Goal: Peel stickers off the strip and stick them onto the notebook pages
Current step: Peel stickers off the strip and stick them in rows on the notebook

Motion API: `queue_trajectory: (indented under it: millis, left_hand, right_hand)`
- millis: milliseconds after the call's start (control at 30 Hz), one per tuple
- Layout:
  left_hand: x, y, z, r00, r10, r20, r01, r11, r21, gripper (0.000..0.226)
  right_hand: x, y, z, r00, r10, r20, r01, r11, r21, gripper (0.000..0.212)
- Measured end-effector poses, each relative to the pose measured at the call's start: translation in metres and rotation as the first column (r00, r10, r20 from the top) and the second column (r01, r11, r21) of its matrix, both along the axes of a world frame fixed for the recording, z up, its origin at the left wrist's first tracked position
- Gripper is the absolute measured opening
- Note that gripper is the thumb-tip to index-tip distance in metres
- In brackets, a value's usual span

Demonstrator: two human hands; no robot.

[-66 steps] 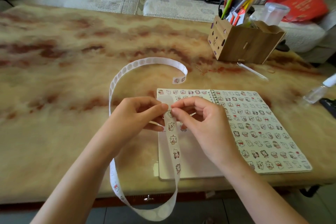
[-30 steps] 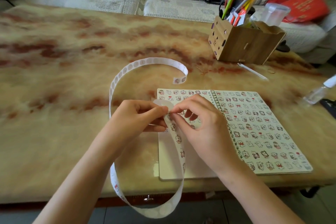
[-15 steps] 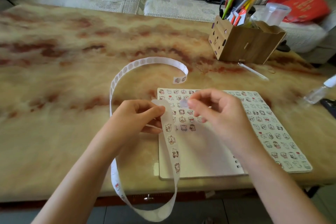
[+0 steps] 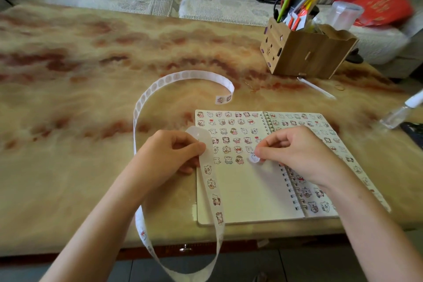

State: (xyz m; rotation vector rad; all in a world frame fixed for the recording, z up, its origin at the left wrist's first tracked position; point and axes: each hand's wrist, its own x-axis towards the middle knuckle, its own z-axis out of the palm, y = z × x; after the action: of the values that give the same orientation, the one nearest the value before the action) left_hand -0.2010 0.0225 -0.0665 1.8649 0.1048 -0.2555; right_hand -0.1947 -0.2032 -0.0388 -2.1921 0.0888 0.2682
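An open spiral notebook point(image 4: 247, 194) lies at the table's front edge, its left page carrying several rows of small cartoon stickers. My left hand point(image 4: 169, 155) pinches the long white sticker strip point(image 4: 211, 181) at the page's left edge; the strip loops off the table front and curls back across the table. My right hand point(image 4: 295, 151) pinches one round peeled sticker point(image 4: 253, 158) and holds it down at the right end of the lowest sticker row on the left page.
A wooden pen holder point(image 4: 306, 52) with scissors and pens stands at the back right. A thin white stick point(image 4: 317, 88) lies in front of it. A clear small bottle point(image 4: 399, 113) lies at the right edge. A sofa runs behind the table.
My right hand peeled a sticker off the strip, carried it right and down, and now holds it against the left page. My left hand kept its grip on the strip.
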Motion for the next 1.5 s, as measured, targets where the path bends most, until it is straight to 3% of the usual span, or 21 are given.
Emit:
queue_trajectory:
  millis: [900, 1167, 1300, 1500]
  left_hand:
    - [0.002, 0.001, -0.004, 1.0, -0.019, 0.01, 0.019, 1.0, 0.002, 0.013]
    - [0.003, 0.001, -0.005, 0.999, -0.022, 0.024, 0.022, 1.0, 0.014, 0.012]
    - [0.003, 0.0, -0.004, 0.999, -0.015, 0.041, 0.013, 0.999, 0.035, 0.012]
    - [0.003, 0.0, -0.005, 0.999, -0.005, 0.044, 0.003, 0.999, 0.044, 0.013]
  right_hand:
    - [0.001, 0.007, -0.011, 0.997, -0.028, 0.068, 0.037, 0.99, -0.135, 0.008]
    - [-0.002, 0.008, -0.016, 0.991, -0.007, 0.136, 0.042, 0.967, -0.251, 0.01]
    - [-0.004, 0.008, -0.012, 0.978, 0.018, 0.206, 0.069, 0.911, -0.406, 0.025]
    - [0.003, -0.001, -0.014, 0.992, 0.004, 0.126, 0.025, 0.972, -0.232, 0.012]
